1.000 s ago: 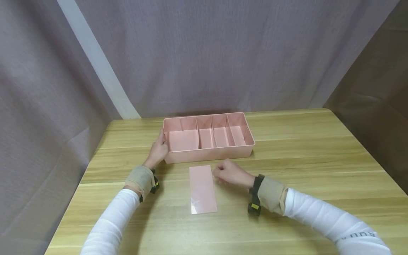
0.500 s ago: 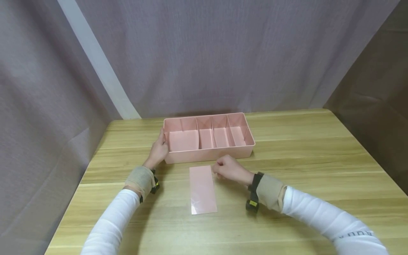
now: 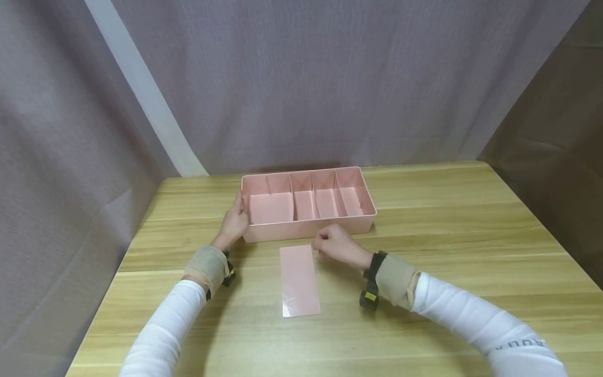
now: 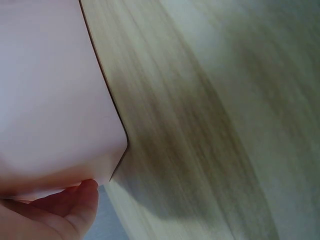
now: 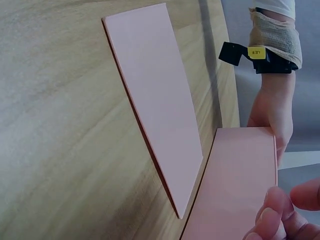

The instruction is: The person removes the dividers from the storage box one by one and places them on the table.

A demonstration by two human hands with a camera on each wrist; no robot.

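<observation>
Left hand (image 3: 234,222) grips the left end wall of the pink divided tray (image 3: 308,228), fingers curled round that wall, while the right hand (image 3: 335,245), fingers loosely curled and holding nothing, hovers just beside the far right corner of the flat pink panel (image 3: 299,280). Panel lies flat on the wooden table (image 3: 447,235), just in front of the tray and apart from it. Risk: a thin panel flush on the table offers little edge, so fingertips may slip and push it away, or nudge the tray if the bracing grip loosens.
</observation>
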